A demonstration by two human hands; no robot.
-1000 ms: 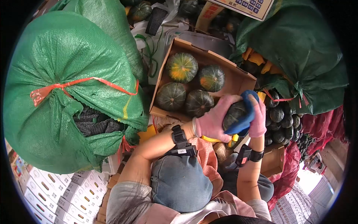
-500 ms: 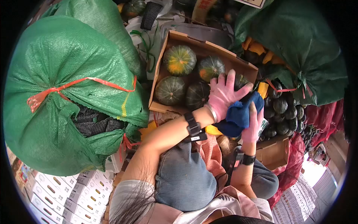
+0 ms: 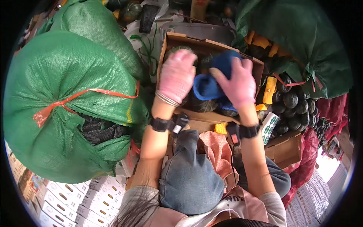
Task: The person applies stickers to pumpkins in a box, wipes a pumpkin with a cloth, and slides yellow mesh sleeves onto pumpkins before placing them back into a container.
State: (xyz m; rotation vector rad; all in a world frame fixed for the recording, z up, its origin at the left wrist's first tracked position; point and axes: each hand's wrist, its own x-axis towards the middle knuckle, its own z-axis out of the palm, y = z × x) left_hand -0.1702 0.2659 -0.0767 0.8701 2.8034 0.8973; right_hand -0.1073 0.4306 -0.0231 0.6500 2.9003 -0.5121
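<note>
My left hand (image 3: 177, 75), in a pink glove, is over the left side of a cardboard box (image 3: 246, 62). Its fingers look bent and close together, slightly blurred, around a green squash (image 3: 180, 49) that shows just beyond them. A blue cloth (image 3: 211, 85) is bunched in my right hand (image 3: 239, 81), gloved in pink too, over the box's right half. Beneath the cloth, a dark green squash (image 3: 205, 105) shows at the box's near side. The cloth and hands hide most of the other squash.
Large green sacks (image 3: 72, 75) crowd the left side, tied with red strips. On the right are piled dark squash (image 3: 291, 100), yellow foam netting (image 3: 269, 90), a green sack (image 3: 295, 34) and a smaller cardboard box (image 3: 285, 149). White printed cartons (image 3: 83, 200) lie at lower left.
My left hand has moved left from the box's right-hand squash to its left side. My right hand has carried the blue cloth up and left from the box's near right corner to over the box.
</note>
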